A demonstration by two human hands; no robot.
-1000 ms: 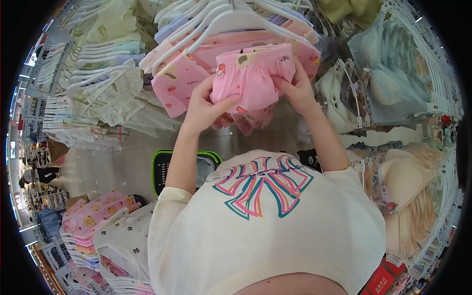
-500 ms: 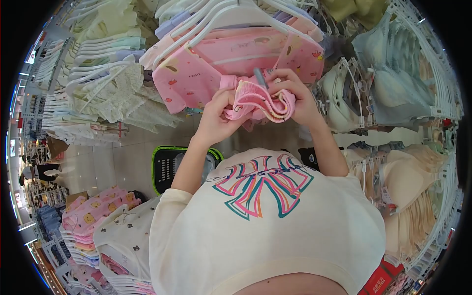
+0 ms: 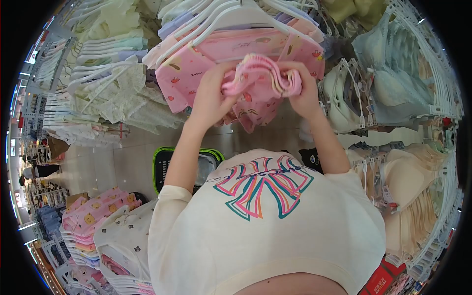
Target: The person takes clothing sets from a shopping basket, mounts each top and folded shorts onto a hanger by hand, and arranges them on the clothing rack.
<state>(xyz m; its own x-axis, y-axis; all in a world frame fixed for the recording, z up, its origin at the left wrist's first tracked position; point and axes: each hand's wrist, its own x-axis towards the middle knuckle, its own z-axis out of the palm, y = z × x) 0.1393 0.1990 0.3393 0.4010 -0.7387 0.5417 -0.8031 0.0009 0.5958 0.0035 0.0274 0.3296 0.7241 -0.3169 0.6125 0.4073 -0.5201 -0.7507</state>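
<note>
Pink and bunched, the garment (image 3: 255,81) sits between the left hand (image 3: 209,98) and right hand (image 3: 306,93), each grip closed on one side, nearer than a printed top (image 3: 179,81) on a white hanger (image 3: 238,18).

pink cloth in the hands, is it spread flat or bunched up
Bunched up: the pink cloth is gathered between the left hand and right hand, its edge bending in curves and folds.

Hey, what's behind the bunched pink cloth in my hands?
A pink printed garment on a white hanger, with more hangered clothes beyond. The bunched pink cloth hides part of the garment's middle, so I can't see there.
</note>
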